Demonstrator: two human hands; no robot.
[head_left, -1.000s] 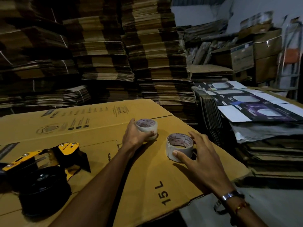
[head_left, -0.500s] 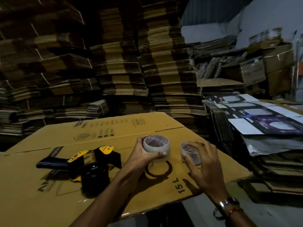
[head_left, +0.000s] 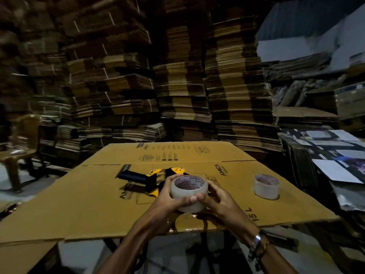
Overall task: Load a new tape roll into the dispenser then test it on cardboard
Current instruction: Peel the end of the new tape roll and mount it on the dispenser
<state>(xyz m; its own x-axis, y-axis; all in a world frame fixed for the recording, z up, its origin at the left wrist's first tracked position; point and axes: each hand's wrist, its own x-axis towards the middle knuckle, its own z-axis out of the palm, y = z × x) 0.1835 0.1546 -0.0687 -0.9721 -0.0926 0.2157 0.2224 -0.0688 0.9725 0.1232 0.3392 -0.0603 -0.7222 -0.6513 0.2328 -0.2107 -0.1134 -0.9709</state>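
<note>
The room is dim, and part of the yellow-and-black tape dispenser point(head_left: 152, 179) is lying hidden behind the person's hands, so its roller end cannot be made out. Two clear tape rolls are showing. One tape roll point(head_left: 189, 192) is being held up just above the flattened cardboard sheet point(head_left: 94, 198), the left hand point(head_left: 167, 200) and right hand point(head_left: 219, 198) both curling round its sides, thumbs meeting at the near face. The second tape roll point(head_left: 266, 186) is standing on the cardboard, well apart to the right. Stacks of flat cartons point(head_left: 183, 86) are rising behind.
</note>
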